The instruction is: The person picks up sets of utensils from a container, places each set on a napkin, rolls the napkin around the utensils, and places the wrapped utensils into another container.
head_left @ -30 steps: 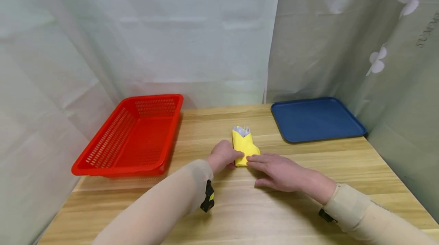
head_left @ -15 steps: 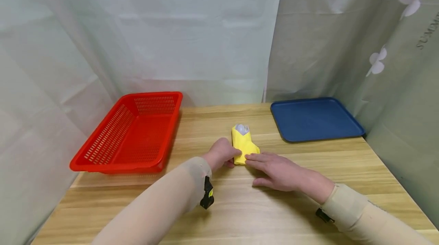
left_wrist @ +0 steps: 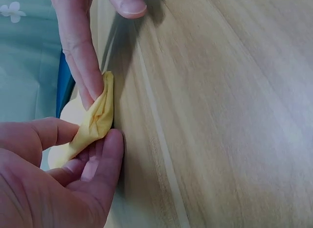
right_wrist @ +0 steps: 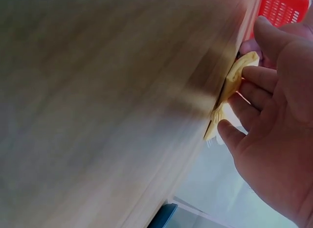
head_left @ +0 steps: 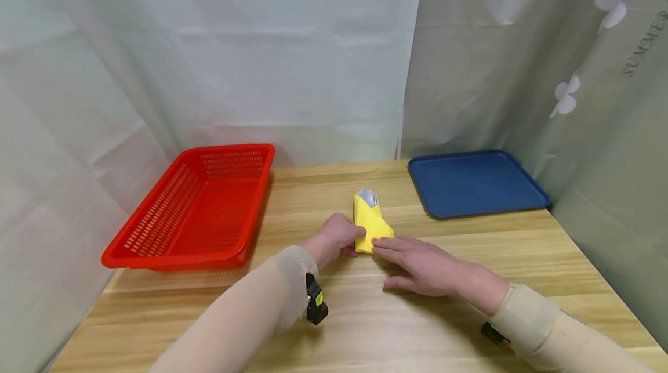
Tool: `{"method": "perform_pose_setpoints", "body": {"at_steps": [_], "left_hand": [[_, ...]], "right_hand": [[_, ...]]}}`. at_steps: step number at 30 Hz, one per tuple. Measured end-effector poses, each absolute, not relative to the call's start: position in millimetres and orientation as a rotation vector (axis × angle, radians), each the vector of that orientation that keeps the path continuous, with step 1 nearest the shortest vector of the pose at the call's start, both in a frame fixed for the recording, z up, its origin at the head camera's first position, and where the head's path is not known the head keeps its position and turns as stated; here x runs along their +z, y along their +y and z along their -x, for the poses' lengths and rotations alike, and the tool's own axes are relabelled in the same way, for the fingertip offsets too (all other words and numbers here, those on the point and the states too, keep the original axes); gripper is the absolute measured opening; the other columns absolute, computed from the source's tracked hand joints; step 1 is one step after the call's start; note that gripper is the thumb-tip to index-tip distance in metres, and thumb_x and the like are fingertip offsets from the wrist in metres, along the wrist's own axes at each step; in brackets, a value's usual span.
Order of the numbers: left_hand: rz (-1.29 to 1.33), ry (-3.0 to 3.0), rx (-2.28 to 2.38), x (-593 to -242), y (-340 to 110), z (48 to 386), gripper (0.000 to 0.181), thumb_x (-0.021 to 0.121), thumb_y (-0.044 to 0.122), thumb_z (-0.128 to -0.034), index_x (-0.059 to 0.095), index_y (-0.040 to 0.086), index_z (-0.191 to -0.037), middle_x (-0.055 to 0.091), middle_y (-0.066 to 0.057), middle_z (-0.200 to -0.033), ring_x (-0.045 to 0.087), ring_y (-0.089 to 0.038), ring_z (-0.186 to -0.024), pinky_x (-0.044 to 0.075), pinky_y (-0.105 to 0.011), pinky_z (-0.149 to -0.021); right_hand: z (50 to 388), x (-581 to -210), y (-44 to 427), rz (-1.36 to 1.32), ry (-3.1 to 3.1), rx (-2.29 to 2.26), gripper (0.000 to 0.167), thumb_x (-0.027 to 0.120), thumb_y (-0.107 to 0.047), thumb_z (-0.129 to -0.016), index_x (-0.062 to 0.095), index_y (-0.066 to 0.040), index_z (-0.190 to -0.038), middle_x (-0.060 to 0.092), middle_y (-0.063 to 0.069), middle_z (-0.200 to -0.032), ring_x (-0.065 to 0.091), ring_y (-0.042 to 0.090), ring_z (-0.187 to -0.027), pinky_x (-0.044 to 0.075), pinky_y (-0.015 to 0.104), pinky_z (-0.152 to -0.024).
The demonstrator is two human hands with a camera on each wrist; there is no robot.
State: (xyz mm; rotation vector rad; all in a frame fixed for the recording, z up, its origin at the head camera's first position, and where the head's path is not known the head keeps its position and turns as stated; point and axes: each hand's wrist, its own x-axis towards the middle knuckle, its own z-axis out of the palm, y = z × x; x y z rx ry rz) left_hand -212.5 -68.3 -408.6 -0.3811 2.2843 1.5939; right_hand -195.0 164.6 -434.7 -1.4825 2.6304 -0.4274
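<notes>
On the wooden table, a yellow napkin lies folded around cutlery. Out of its far end stick the white or grey tips of a fork and a spoon; their handles are hidden inside. My left hand pinches the napkin's near left side, thumb on top and fingers at its edge, as the left wrist view shows. From the right, my right hand rests nearly straight fingertips on the napkin's lower right part, its thumb held apart. The near end of the napkin looks gathered and creased.
A red perforated basket stands at the left of the table. At the back right lies a blue tray. Pale curtains hang behind and on both sides.
Both hands stay on the napkin with almost no movement. The head view shifts slightly, and the cutlery tips appear at a slightly different angle.
</notes>
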Motion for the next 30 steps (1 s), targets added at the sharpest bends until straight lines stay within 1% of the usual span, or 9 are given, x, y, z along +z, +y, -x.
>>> {"method": "perform_pose_setpoints", "body": {"at_steps": [5,8,12,15,20,22,24,27,30], "left_hand": [[0.384,2.249,1.655,-407.2,-66.6,213.7,0.010,0.070,-0.002,-0.0988,0.061,-0.005,-0.102,0.068,-0.015,-0.091,0.075,-0.028,-0.075,0.067,-0.042,-0.076],[0.366,2.190,1.708,-409.4,-65.9,214.8,0.011,0.068,-0.003,-0.0997,0.061,-0.008,-0.107,0.071,-0.018,-0.094,0.076,-0.029,-0.079,0.067,-0.043,-0.078],[0.343,2.150,1.720,-415.2,-66.2,217.8,0.023,0.065,0.000,-0.0999,0.063,-0.013,-0.118,0.073,-0.019,-0.100,0.074,-0.025,-0.082,0.067,-0.041,-0.079],[0.310,2.111,1.717,-420.8,-68.4,219.6,0.032,0.064,0.004,-0.1000,0.062,-0.014,-0.126,0.073,-0.018,-0.106,0.072,-0.025,-0.087,0.065,-0.038,-0.079],[0.226,2.002,1.789,-430.4,-75.7,222.4,0.037,0.060,0.006,-0.0979,0.061,-0.011,-0.130,0.070,-0.014,-0.105,0.066,-0.023,-0.089,0.058,-0.031,-0.075],[0.188,1.959,1.842,-433.0,-78.1,222.4,0.038,0.059,0.007,-0.0975,0.060,-0.010,-0.132,0.068,-0.012,-0.106,0.064,-0.022,-0.091,0.055,-0.029,-0.076],[0.153,1.909,1.906,-434.9,-80.1,222.2,0.041,0.058,0.007,-0.0981,0.059,-0.010,-0.135,0.069,-0.012,-0.110,0.064,-0.022,-0.094,0.055,-0.029,-0.078],[0.111,1.839,1.996,-437.0,-82.4,221.5,0.043,0.057,0.008,-0.1016,0.059,-0.012,-0.140,0.071,-0.014,-0.121,0.066,-0.021,-0.101,0.056,-0.029,-0.086],[0.091,1.773,2.074,-439.4,-83.9,221.2,0.042,0.057,0.009,-0.1051,0.060,-0.012,-0.141,0.074,-0.018,-0.127,0.069,-0.019,-0.104,0.057,-0.031,-0.091]], "right_hand": [[194.7,-434.7,165.2,1.483,2.638,-0.413,0.068,0.071,-0.047,-0.108,0.057,-0.005,-0.160,0.049,0.011,-0.170,0.050,0.036,-0.152,0.042,0.058,-0.121],[193.6,-434.5,165.9,1.469,2.639,-0.409,0.070,0.071,-0.048,-0.108,0.056,-0.006,-0.161,0.048,0.010,-0.170,0.048,0.036,-0.154,0.041,0.057,-0.122],[191.2,-434.0,167.6,1.456,2.647,-0.409,0.071,0.073,-0.047,-0.107,0.054,-0.007,-0.163,0.046,0.008,-0.172,0.047,0.034,-0.155,0.040,0.056,-0.124],[188.8,-433.5,169.0,1.476,2.656,-0.412,0.071,0.073,-0.046,-0.106,0.054,-0.007,-0.163,0.046,0.008,-0.172,0.047,0.031,-0.156,0.039,0.056,-0.125],[185.7,-431.4,168.6,1.529,2.684,-0.398,0.070,0.074,-0.044,-0.107,0.055,-0.006,-0.162,0.047,0.008,-0.171,0.046,0.025,-0.156,0.038,0.055,-0.125],[184.7,-430.1,168.5,1.548,2.707,-0.383,0.069,0.074,-0.044,-0.107,0.055,-0.006,-0.161,0.047,0.008,-0.171,0.045,0.024,-0.157,0.038,0.054,-0.126],[183.5,-428.3,168.9,1.577,2.737,-0.366,0.070,0.076,-0.043,-0.106,0.056,-0.005,-0.161,0.048,0.009,-0.170,0.045,0.024,-0.157,0.038,0.053,-0.126],[181.8,-425.0,169.1,1.629,2.793,-0.326,0.072,0.078,-0.043,-0.104,0.056,-0.003,-0.160,0.049,0.010,-0.170,0.045,0.024,-0.157,0.037,0.052,-0.127],[180.5,-421.6,168.2,1.659,2.841,-0.290,0.074,0.080,-0.042,-0.102,0.055,-0.003,-0.160,0.049,0.010,-0.169,0.045,0.024,-0.157,0.036,0.053,-0.127]]}}
